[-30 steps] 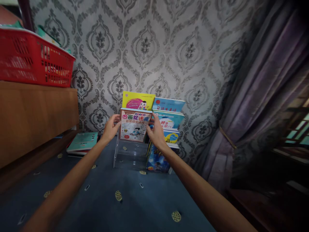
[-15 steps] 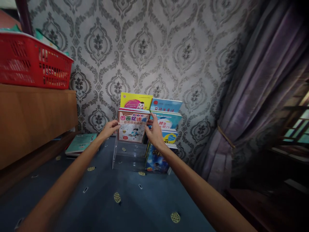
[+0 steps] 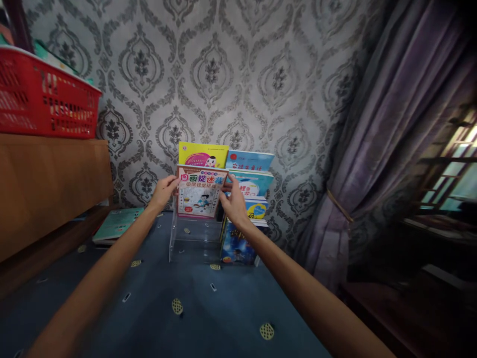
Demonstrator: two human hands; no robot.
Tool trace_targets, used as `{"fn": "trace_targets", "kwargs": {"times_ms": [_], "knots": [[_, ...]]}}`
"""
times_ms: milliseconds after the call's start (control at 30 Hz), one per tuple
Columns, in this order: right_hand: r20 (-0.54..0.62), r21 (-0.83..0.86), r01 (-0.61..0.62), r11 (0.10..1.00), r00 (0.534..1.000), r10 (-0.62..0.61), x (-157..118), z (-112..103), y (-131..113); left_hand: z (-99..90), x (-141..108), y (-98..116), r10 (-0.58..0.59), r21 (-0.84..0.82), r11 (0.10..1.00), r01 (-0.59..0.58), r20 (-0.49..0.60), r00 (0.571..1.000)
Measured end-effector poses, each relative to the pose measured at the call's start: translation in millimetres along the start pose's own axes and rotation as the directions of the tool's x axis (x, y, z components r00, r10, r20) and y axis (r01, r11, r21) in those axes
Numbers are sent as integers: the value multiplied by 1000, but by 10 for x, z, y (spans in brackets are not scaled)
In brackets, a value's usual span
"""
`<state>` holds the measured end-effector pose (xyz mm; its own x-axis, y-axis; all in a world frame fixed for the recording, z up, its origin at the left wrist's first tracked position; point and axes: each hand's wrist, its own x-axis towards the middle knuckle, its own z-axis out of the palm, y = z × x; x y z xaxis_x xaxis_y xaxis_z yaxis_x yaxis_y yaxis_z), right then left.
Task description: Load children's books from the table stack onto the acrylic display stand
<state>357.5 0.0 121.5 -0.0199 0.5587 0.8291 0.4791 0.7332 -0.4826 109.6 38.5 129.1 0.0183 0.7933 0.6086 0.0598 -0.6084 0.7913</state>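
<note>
A picture book (image 3: pixel 199 199) with a brown-edged cover stands upright in the left column of a clear tiered book rack (image 3: pixel 196 243). My left hand (image 3: pixel 164 193) grips its left edge, fingers closed. On its right edge is my right hand (image 3: pixel 234 200), thumb in front and fingers partly behind. A yellow book (image 3: pixel 203 150) rises behind it on the top tier. The right column holds a light blue book (image 3: pixel 251 160), a teal book (image 3: pixel 257 183), a yellow-and-blue book (image 3: pixel 260 209) and a dark blue book (image 3: pixel 238 246) at the front.
Teal-covered books (image 3: pixel 117 223) lie flat left of the rack on a blue patterned cloth (image 3: pixel 208 318). A red basket (image 3: pixel 70 104) sits on a wooden cabinet (image 3: pixel 55 179) at the left. Patterned wallpaper rises behind, and a tied purple curtain (image 3: pixel 343 189) hangs at right.
The view has shifted slightly, so everything sits a little further left. Both hands stay at the picture book's sides, and its cover seems a bit more toward me against the tier.
</note>
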Motion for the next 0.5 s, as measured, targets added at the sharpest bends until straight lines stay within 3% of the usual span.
{"fn": "trace_targets", "kwargs": {"times_ms": [167,233,500], "knots": [[-13,33,-22,999,1000,22,17,-39,-23,34,19,144,53,34,998,-58,134,990],[-5,49,-23,999,1000,24,4,-43,-37,21,23,180,52,32,998,-57,139,989],[37,47,-12,999,999,10,-48,19,-17,-54,55,452,112,8,994,-112,-136,984]]}}
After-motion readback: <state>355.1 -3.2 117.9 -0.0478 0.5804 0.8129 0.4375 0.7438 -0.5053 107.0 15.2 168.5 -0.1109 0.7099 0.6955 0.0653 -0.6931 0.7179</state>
